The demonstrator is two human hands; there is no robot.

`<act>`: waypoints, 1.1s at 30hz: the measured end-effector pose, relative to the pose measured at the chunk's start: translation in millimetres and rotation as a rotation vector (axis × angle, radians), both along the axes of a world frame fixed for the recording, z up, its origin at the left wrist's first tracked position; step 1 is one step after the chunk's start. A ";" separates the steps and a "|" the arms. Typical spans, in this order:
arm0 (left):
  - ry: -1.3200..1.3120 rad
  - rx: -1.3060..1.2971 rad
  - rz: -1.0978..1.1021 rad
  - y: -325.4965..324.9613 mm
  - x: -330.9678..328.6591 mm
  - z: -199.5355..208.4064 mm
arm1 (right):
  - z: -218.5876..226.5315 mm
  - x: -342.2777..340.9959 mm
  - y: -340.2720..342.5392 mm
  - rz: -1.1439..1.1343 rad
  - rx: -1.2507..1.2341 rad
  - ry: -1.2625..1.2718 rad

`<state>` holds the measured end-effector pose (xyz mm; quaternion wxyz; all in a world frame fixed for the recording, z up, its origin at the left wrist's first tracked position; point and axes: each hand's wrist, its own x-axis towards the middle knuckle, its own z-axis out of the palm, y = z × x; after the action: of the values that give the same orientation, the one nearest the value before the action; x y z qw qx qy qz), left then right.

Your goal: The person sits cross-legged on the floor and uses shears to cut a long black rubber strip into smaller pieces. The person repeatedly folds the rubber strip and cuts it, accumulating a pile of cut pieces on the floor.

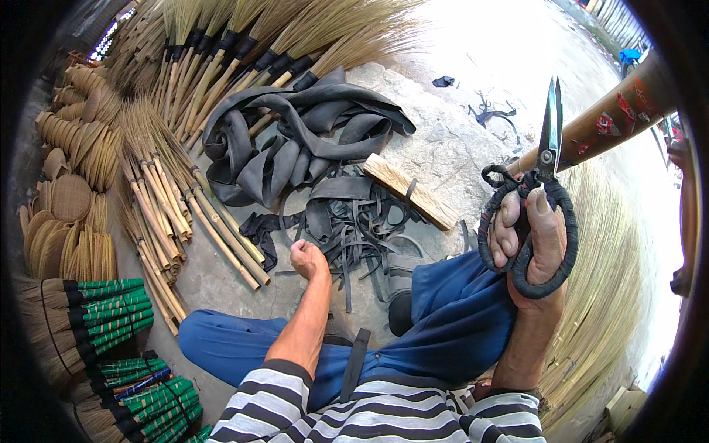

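My right hand (545, 244) is raised at the right with its fingers through the loops of large scissors (549, 144). Their handles are wrapped in black strip, and the metal blades point up, slightly apart. Low over the ground, my left hand (309, 258) is closed beside a heap of thin black rubber strips (354, 229); whatever its fingers hold, if anything, is hidden. One black strip (356, 365) lies across my lap. Wide bands of dark rubber (295, 140) lie coiled beyond the heap, with a wooden block (410, 192) at their right.
Grass brooms (244, 44) with bamboo handles fan out at the far left, and more bamboo-handled brooms (159, 192) lie nearer. Woven fans (70, 196) and green-bound brooms (111, 310) stack along the left. A brown pole (613, 111) slants in above long dry grass (605, 273) at right.
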<state>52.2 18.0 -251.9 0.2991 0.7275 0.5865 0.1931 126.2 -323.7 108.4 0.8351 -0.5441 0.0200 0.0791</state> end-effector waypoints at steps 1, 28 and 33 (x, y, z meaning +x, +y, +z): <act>0.088 -0.012 -0.025 1.5 6.2 5.2 | -0.1 0.5 0.0 0.024 -0.002 -0.022; -0.596 -0.973 -0.787 40.4 117.2 213.9 | 4.6 -10.1 10.9 0.064 -0.037 0.003; -0.855 -1.158 -0.873 11.4 100.9 303.4 | 8.3 -10.2 10.3 0.122 -0.132 0.031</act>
<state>153.1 29.4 51.6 0.8692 0.4850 0.0951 -0.0124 116.0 -313.3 116.7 0.7905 -0.5970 0.0051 0.1366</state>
